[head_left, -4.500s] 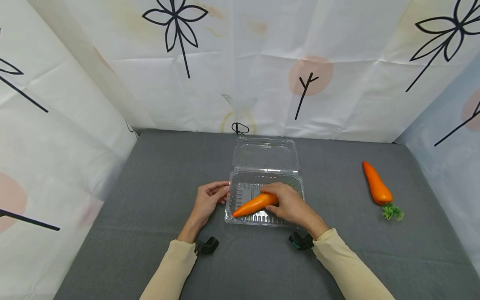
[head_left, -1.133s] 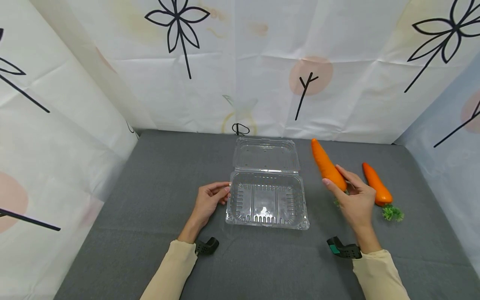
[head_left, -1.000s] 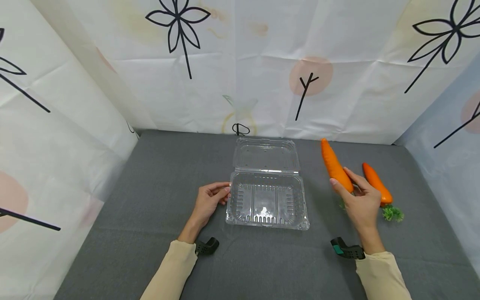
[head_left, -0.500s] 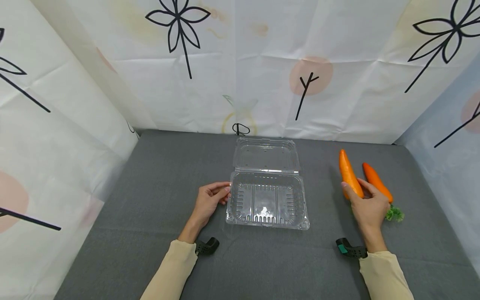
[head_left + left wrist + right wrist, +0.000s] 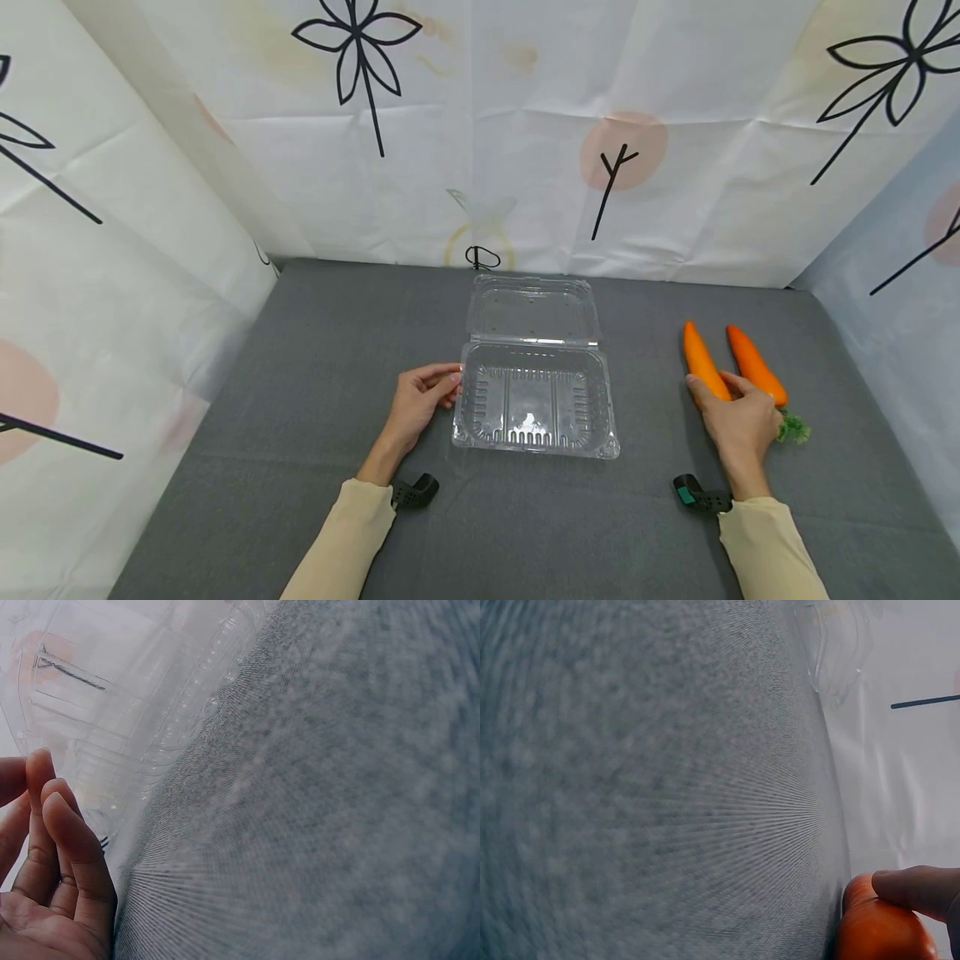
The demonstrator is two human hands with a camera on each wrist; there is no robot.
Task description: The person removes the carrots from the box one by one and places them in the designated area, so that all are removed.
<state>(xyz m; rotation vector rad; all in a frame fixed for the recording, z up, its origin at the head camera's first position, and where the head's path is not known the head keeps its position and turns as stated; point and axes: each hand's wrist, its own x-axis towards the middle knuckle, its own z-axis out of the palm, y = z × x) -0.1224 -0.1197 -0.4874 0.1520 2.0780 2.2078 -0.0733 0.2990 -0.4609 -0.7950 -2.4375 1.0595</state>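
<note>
At the left rim of a clear plastic clamshell container point(image 5: 528, 404), my left hand point(image 5: 415, 406) pinches the edge between thumb and fingers. The container's base has nothing in it, and its lid point(image 5: 534, 310) lies folded back. On the right side of the table, my right hand point(image 5: 742, 421) grips an orange carrot point(image 5: 701, 354) by its thick end, thumb on the left. Its tip points away from me, and its top is hidden by the hand. Close on its right lies a second carrot point(image 5: 753, 367) with green leaves point(image 5: 793, 428). The right wrist view shows my thumb point(image 5: 919, 889) on the held carrot point(image 5: 885, 930).
A grey cloth point(image 5: 322, 333) covers the table. White printed fabric point(image 5: 525, 192) stands as walls at the back and both sides. Each wrist wears a black camera mount, one at the left wrist point(image 5: 415, 492) and one at the right wrist point(image 5: 701, 496).
My right hand has carried the carrot out of the container to the right and lowered it beside the other carrot. The left hand has stayed at the container's rim.
</note>
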